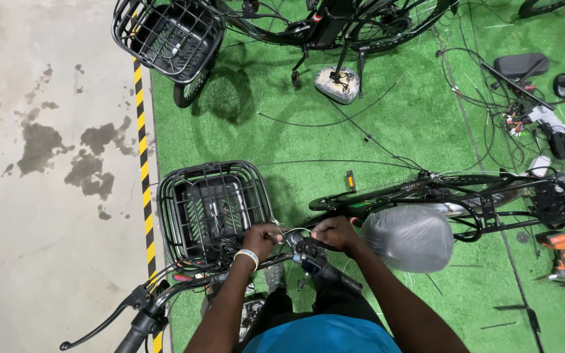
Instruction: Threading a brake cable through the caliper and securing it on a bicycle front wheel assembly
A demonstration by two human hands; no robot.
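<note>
So there's green turf (374, 137) underfoot, a bike (426, 196) lying across it with its plastic-wrapped saddle (408, 236), and a black wire basket (214, 209) up front. Both hands sit at the handlebar (230, 278): left hand (261, 238) pinching thin wires beside the basket, right hand (336, 232) closed around the bar's middle.

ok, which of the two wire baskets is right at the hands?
The lower basket, just ahead of both hands on the handlebar. The other basket sits on the far bike at top.

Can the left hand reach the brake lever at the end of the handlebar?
Probably yes. The left hand works at the handlebar's middle, and the brake lever lies further along the same bar with nothing between.
</note>
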